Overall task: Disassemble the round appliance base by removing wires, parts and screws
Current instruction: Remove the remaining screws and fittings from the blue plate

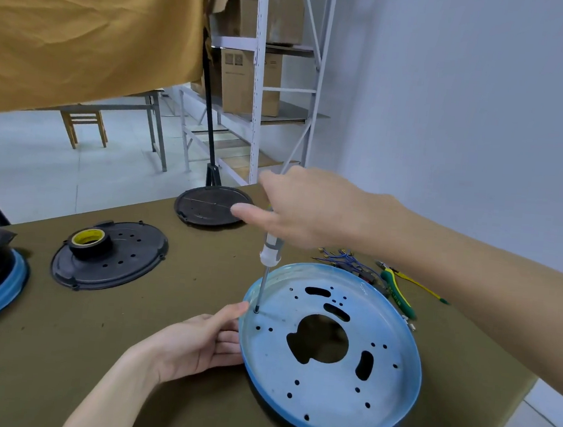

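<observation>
table: olive-brown cloth-covered table (144,338), carries everything; the task's thing sits at its near right end, close to the right edge.
base: round light-blue metal appliance base with punched holes and a large centre cut-out (332,350), lies flat and open side up, a dark handle-like part under its near rim. No wires or parts visible inside it now.
risk 1: base could spin or slide under turning force; only one hand steadies it, at the rim, and the cloth may give little hold.
risk 2: tip could slip out of the screw and scrape the plate or jab toward the left thumb, which lies just beside the tip; cause would be a tilted shaft or weak downward pressure.
risk 3: freed screw may drop through a hole or roll away; too small to see whether a screw sits under the tip.
right hand: right hand (308,209) grasps the handle from above, fingers curled round it, index finger stretched out to the left.
left hand: left hand (204,338) holds the left rim of the base, thumb on top edge, fingers curled against the outer wall.
screwdriver: clear-handled screwdriver with thin steel shaft (271,250), near upright, tip in a hole near the left rim.
step judged: undoing a rim-side screw, late in the task.
loose wires: bundle of thin blue wires with terminals (341,257), on the table just behind the base, apart from it.
cutters: green-and-yellow-handled cutters (398,291), beside the base's far right rim, untouched.
</observation>
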